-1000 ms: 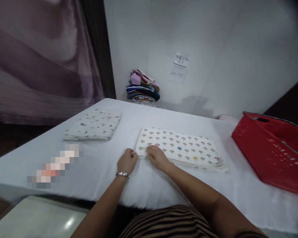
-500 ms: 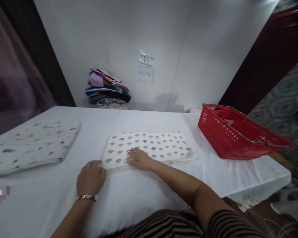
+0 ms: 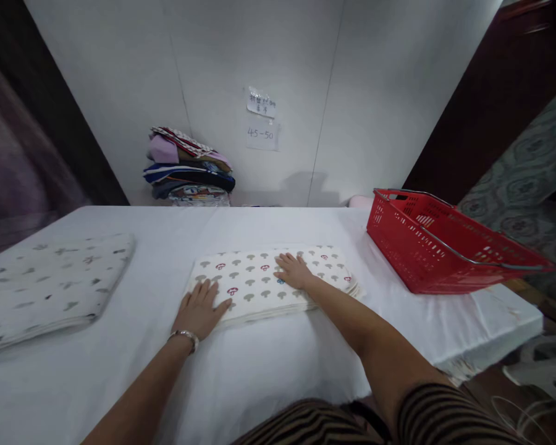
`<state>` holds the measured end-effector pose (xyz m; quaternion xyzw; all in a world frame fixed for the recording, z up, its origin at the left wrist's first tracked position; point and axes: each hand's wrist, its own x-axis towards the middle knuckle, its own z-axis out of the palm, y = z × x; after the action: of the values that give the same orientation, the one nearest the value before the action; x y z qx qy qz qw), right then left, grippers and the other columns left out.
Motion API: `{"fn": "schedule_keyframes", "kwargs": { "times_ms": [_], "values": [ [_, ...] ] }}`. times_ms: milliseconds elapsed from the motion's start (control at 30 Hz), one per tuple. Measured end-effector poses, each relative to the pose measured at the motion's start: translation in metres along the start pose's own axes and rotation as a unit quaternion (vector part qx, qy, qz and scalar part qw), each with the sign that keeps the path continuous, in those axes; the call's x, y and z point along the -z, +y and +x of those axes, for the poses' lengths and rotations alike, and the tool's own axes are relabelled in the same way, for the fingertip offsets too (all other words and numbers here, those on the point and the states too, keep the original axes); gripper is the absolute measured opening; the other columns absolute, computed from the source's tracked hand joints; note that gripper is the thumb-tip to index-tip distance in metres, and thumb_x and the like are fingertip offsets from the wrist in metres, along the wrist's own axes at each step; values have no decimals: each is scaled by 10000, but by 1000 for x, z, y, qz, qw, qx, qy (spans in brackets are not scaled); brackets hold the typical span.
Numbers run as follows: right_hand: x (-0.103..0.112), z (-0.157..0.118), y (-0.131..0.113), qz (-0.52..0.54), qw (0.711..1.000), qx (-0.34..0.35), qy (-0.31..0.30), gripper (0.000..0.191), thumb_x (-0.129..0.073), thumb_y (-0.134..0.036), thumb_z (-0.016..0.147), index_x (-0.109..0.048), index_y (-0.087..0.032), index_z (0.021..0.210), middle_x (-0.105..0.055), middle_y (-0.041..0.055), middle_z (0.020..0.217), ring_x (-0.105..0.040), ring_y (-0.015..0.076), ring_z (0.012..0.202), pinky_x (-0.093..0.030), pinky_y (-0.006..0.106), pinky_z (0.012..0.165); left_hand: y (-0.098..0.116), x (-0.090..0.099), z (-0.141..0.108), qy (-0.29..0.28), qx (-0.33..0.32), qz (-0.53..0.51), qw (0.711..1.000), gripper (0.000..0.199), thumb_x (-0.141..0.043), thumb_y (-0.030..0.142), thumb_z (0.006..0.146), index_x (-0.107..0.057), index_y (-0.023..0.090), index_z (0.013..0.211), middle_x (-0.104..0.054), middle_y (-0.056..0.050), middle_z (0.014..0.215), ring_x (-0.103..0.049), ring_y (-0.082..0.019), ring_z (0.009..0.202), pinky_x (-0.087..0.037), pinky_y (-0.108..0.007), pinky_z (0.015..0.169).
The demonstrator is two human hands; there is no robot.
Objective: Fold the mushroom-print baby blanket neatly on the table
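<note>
A folded white cloth with a mushroom print (image 3: 254, 295) lies in a long flat rectangle on the white-covered table (image 3: 278, 364). My left hand (image 3: 199, 309), with a silver bracelet at the wrist, rests on the cloth's near left corner, its fingers spread. Farther right, my right hand (image 3: 294, 272) lies flat on the upper middle of the cloth, fingers apart. Several layers show along the cloth's right end. Neither hand grips anything.
Another folded white patterned cloth (image 3: 55, 287) lies on the table at the left. A red plastic basket (image 3: 426, 259) stands tilted at the right edge. Stacked folded fabrics (image 3: 189, 167) sit against the wall at the back, beside paper notes (image 3: 262, 135).
My right hand has slid right and away from me across the mushroom-print cloth. My left hand has moved from the cloth's left edge onto its corner, fingers now spread. The view has shifted slightly.
</note>
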<state>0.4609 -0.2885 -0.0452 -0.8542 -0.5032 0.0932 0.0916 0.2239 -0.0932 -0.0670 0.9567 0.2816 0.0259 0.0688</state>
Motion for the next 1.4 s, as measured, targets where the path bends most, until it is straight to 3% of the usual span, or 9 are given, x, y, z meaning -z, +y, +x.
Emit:
{"fn": "schedule_keyframes", "kwargs": {
  "times_ms": [133,300,400,500,633,767,1000,1233,1400],
  "values": [
    [2,2,9,18,1000,10,-17,651,-224,-592,916,-262,-225,1453,-147,70,1535,-80,251,1410,-69,495,1108,0,3,-2,-12,7,9,1000,763,-299,602,816,-324,137,1420,-238,-105,1512,-181,-294,1396,-196,-480,1113],
    [4,1,24,-3,999,-27,18,669,-211,-602,913,-285,-201,1443,-136,89,1536,-73,264,1409,-72,497,1102,14,25,17,-73,43,-2,996,765,-321,645,794,-402,157,1378,-285,-121,1492,-237,-316,1374,-264,-518,1073],
    [0,2,30,-30,998,-43,26,660,-190,-584,920,-281,-192,1443,-137,88,1536,-80,265,1407,-68,507,1100,28,35,41,-32,25,9,999,733,-289,630,815,-396,178,1382,-246,-103,1509,-204,-315,1386,-221,-539,1085],
    [-1,3,34,-24,999,-32,21,660,-192,-588,916,-281,-198,1441,-138,89,1536,-84,264,1407,-83,505,1098,31,30,64,-28,2,26,999,738,-275,612,825,-346,170,1412,-165,-75,1533,-117,-291,1410,-133,-515,1123],
    [4,-2,51,-12,998,-52,23,662,-224,-604,906,-285,-215,1437,-143,89,1536,-78,257,1409,-86,487,1101,17,12,79,-50,27,18,998,812,-230,666,805,-262,170,1448,-124,-55,1541,-74,-282,1416,-120,-508,1130],
    [6,-9,74,-38,989,-135,38,676,-220,-616,901,-253,-225,1452,-137,71,1538,-68,245,1410,-60,491,1103,9,3,79,-45,27,18,998,824,-203,689,795,-246,195,1453,-99,-33,1545,-52,-270,1419,-97,-503,1134],
    [11,-11,88,-21,991,-131,18,668,-198,-611,906,-224,-241,1462,-123,59,1542,-66,225,1412,-84,460,1107,12,6,77,-34,25,10,999,819,-215,688,795,-276,192,1443,-138,-40,1540,-79,-285,1414,-117,-506,1129],
    [19,-36,124,-76,970,-224,48,620,-203,-569,920,-238,-245,1447,-172,62,1532,-111,227,1401,-100,516,1092,16,10,75,-36,26,13,999,798,-230,664,801,-278,190,1442,-141,-43,1540,-88,-279,1414,-122,-506,1128],
    [22,-34,124,-78,972,-217,36,612,-193,-561,923,-241,-242,1443,-179,64,1530,-114,218,1400,-116,509,1091,16,11,75,-31,20,16,999,785,-236,649,812,-290,176,1436,-154,-61,1539,-110,-282,1411,-121,-514,1123]
  ]
}}
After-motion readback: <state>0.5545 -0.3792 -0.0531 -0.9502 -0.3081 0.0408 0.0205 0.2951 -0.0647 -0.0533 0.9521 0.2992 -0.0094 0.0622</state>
